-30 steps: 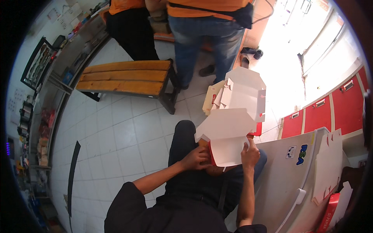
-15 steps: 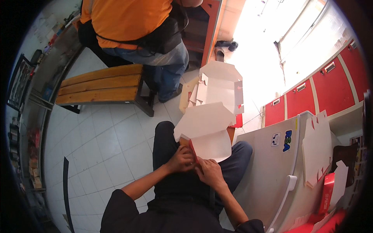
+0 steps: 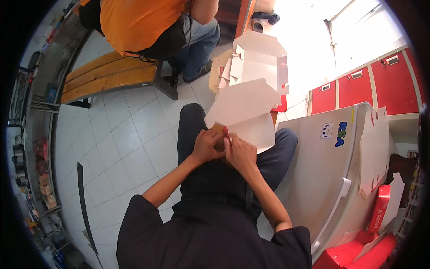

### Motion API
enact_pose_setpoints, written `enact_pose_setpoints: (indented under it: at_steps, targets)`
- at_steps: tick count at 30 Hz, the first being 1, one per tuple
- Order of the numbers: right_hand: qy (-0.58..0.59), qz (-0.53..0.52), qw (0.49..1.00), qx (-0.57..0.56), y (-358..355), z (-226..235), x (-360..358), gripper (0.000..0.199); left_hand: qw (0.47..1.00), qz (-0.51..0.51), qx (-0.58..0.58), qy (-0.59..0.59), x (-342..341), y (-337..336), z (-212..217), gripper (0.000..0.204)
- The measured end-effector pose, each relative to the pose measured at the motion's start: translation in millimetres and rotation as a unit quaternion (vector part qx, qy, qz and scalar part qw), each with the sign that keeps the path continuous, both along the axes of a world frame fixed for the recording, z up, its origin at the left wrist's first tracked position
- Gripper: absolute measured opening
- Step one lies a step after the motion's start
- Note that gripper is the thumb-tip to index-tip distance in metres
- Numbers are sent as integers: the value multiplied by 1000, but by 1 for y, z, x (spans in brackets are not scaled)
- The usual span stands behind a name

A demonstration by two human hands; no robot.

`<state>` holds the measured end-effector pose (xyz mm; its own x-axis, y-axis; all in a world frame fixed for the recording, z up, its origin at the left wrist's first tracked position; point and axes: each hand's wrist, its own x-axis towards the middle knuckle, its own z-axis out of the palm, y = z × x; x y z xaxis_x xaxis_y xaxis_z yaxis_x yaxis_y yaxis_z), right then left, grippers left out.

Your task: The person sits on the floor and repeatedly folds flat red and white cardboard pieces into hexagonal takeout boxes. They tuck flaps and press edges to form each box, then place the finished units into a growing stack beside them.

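Observation:
A flat white cardboard box blank (image 3: pixel 244 110) with a red and brown underside rests over my lap, one knee dark, the other in blue cloth. My left hand (image 3: pixel 207 144) pinches its near corner from the left. My right hand (image 3: pixel 240 152) presses the same corner from the right, and the two hands touch. The fold between my fingers is mostly hidden by them.
A stack of folded white boxes (image 3: pixel 257 60) lies on the tiled floor ahead. A person in an orange shirt (image 3: pixel 143 22) sits on a wooden bench (image 3: pixel 105 76). A white chest freezer (image 3: pixel 327 170) stands at my right, with flat blanks (image 3: pixel 374 152) on it and red lockers (image 3: pixel 358 85) behind.
My right hand came in from the box's right edge to meet my left hand at the near corner. The box dropped closer to my lap, and the person in orange moved onto the bench.

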<state>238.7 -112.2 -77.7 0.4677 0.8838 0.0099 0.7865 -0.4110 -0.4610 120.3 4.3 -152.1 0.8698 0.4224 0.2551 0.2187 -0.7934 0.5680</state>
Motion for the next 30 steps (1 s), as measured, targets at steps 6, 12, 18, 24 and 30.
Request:
enact_pose_setpoints:
  at_steps: [6, 12, 18, 24, 30]
  targets:
    - [-6, -29, 994, -106, 23, -15, 4, 14, 998, 43, -4, 50, 2, -3, 13, 83]
    - [3, 1, 991, -131, 23, -15, 8, 19, 996, 80, 1, 36, 4, -7, 9, 87]
    - [-8, 11, 998, -56, 28, -47, 9, 13, 994, 67, -23, 84, 4, -7, 16, 85]
    - [-41, -70, 994, 73, 19, -38, 36, 21, 992, 40, -116, -23, 6, -1, 12, 73]
    - [68, -263, 931, 245, -8, -34, 118, 34, 930, 158, -310, -121, 21, -22, 0, 40]
